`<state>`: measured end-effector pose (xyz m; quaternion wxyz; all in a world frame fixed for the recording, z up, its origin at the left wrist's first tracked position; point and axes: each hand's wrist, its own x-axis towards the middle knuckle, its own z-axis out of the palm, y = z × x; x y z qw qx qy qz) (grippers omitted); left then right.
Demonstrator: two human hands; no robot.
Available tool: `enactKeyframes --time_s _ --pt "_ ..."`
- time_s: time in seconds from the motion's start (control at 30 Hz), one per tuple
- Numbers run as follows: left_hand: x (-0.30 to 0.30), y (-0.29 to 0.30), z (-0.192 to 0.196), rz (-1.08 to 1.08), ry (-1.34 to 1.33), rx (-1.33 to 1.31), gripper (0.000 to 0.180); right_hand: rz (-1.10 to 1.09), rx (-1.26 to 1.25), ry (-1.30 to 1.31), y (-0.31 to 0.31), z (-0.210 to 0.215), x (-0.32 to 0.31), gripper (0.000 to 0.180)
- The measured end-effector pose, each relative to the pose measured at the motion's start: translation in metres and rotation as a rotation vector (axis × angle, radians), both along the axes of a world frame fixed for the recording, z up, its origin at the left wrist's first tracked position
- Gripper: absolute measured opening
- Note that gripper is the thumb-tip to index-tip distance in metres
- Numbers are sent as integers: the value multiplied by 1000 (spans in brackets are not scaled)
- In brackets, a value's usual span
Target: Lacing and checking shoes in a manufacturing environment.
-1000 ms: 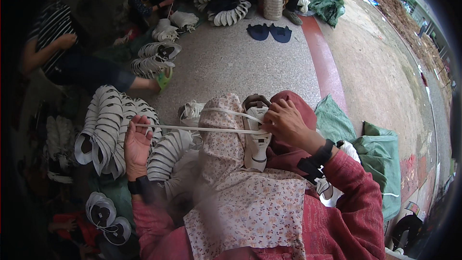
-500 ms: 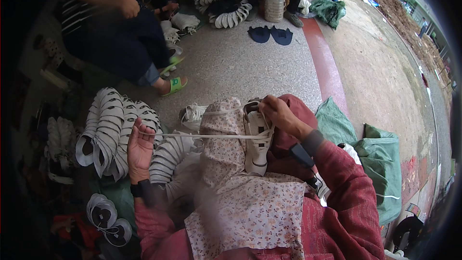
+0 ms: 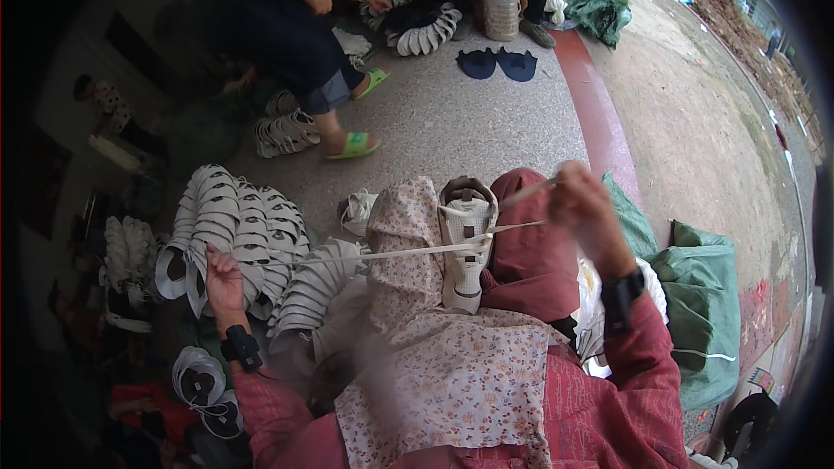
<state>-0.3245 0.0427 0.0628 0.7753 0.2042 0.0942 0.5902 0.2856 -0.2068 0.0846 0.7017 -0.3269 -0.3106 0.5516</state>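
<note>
A white lace-up shoe (image 3: pixel 464 274) rests between my thighs, toe towards me, on a flowered apron (image 3: pixel 452 382); its underside is hidden. A flat, pale shoelace (image 3: pixel 382 254) runs out from its eyelets to both sides. Far out on the left, my left hand (image 3: pixel 224 282) is closed on one end, and the lace is stretched nearly straight. My right hand (image 3: pixel 580 208), blurred by motion, is raised right of the shoe with its fingers curled round the lace's other side; two strands lead to it.
Stacks of white shoe uppers (image 3: pixel 217 217) stand left of my legs. Green sacks (image 3: pixel 695 313) lie on my right. A person in green slippers (image 3: pixel 354 146) is ahead on the left; another sits behind a big plastic bottle (image 3: pixel 501 9). Two dark cut pieces (image 3: pixel 497 64) lie on the floor.
My right hand has moved from the shoe out to the right, drawing lace with it. My left hand has shifted farther left and slightly down. The person in slippers has stepped rightward.
</note>
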Motion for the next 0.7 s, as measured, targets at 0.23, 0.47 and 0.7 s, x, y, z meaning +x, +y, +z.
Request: enactKeyframes --time_s 0.23,0.47,0.7 --pt "17 -16 8 110 295 50 28 -409 174 81 -106 -23 101 16" --pt "58 -15 21 218 468 -93 27 -636 -354 -55 -167 -86 112 16" --pt "65 -28 44 178 595 41 27 -506 -886 -948 -157 -129 114 25"
